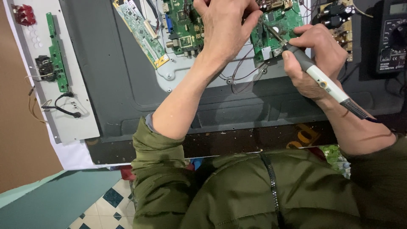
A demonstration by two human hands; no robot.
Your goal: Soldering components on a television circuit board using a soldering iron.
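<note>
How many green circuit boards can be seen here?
4: a narrow strip on the grey panel at left, a long slanted board, one under the left hand, one at the soldering iron's tip. Hands may hide more.

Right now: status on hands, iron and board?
Right hand grips soldering iron, tip on green board. Left hand rests on board beside tip. Loose wires below board, near the iron.

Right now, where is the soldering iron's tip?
Head view, upper right: the soldering iron is in the right hand, its tip on the green board beside the left hand.
</note>
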